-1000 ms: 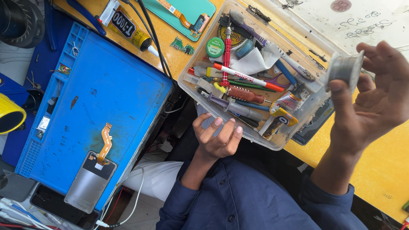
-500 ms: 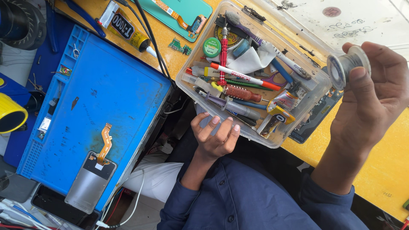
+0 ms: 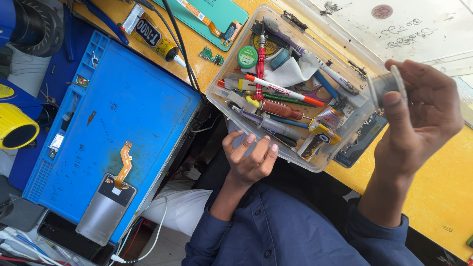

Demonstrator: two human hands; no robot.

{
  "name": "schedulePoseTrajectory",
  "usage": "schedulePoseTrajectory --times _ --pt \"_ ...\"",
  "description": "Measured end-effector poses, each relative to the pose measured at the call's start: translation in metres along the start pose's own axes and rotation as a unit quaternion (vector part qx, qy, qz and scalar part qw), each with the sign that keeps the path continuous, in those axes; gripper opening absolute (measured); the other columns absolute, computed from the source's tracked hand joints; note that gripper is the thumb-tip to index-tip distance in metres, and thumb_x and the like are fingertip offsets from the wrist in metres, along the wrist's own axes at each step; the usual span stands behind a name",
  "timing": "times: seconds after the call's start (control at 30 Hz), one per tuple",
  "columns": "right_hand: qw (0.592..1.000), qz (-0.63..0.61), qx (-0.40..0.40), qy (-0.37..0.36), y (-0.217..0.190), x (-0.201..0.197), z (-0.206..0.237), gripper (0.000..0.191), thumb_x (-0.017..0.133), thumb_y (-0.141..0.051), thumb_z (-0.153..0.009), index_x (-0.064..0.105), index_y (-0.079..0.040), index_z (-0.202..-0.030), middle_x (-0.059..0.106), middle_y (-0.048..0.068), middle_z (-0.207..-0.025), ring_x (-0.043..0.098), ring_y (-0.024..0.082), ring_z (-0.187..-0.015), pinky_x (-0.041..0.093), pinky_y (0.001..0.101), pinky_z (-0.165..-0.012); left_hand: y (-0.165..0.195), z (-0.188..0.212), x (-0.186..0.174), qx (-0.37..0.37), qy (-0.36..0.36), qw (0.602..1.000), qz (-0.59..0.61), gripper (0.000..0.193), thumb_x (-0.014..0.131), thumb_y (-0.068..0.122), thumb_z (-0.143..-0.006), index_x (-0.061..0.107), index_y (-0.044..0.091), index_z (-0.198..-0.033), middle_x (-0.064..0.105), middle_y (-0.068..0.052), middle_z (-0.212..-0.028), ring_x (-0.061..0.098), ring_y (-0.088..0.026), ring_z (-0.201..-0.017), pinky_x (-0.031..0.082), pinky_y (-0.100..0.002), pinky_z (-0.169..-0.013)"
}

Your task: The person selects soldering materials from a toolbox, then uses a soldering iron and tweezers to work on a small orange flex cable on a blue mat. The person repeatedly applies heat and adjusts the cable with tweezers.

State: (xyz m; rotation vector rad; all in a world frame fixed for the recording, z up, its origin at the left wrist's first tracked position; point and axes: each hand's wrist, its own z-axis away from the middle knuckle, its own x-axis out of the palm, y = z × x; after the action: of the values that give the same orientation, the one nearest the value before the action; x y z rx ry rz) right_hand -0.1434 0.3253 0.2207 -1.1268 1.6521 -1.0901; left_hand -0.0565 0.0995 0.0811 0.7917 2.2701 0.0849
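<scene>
Yellow bench top (image 3: 433, 197) carries a blue work mat (image 3: 123, 128) and a clear plastic tool box (image 3: 295, 93); the left hand (image 3: 251, 157), fingers loosely curled and empty, props the box's near edge. The right hand (image 3: 419, 118) pinches a small solder spool (image 3: 387, 88) just beyond the box's far end, apparently picking a tool. Beyond the fingers lies a yellow-and-black glue tube (image 3: 150, 35); a round green tin (image 3: 247, 56) sits inside.

Yellow cup (image 3: 17, 129) cut by left edge, spool (image 3: 387, 86) partly finger-hidden

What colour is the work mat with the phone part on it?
Blue; the work mat shows best in the head view.
</scene>
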Motion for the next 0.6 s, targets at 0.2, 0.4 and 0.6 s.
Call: schedulePoseTrajectory --times 0.2,0.4,0.6 --pt "1.0 0.002 -0.008 -0.024 -0.004 0.007 0.001 0.042 0.079 -0.015 -0.106 0.057 0.008 -0.133 0.07 0.022 -0.128 0.069 0.021 -0.115 0.056 0.029 -0.106 0.001 0.0 0.0 -0.001 0.0 1.0 -0.004 0.035 0.076 0.013 -0.103 0.05 0.021 -0.125 0.06 0.006 -0.117 0.034 -0.02 -0.141 0.045 -0.051 -0.105" --pt "0.997 0.01 -0.026 -0.076 -0.012 0.013 -0.001 0.048 0.077 -0.016 -0.096 0.054 0.01 -0.13 0.066 0.023 -0.129 0.069 0.021 -0.111 0.057 0.0283 -0.097 0.0 -0.001 -0.001 0.0 -0.002 1.0 0.001 0.036 0.077 0.014 -0.102 0.05 0.021 -0.123 0.06 0.005 -0.117 0.034 -0.02 -0.139 0.045 -0.052 -0.104" --pt "0.977 0.032 -0.129 -0.167 -0.009 0.014 -0.007 0.05 0.072 -0.03 -0.096 0.06 0.009 -0.126 0.064 0.024 -0.133 0.064 0.026 -0.125 0.052 0.036 -0.109 -0.001 -0.003 -0.001 0.003 -0.004 1.0 0.001 0.036 0.078 0.014 -0.101 0.05 0.021 -0.123 0.06 0.005 -0.118 0.035 -0.02 -0.139 0.046 -0.052 -0.104"
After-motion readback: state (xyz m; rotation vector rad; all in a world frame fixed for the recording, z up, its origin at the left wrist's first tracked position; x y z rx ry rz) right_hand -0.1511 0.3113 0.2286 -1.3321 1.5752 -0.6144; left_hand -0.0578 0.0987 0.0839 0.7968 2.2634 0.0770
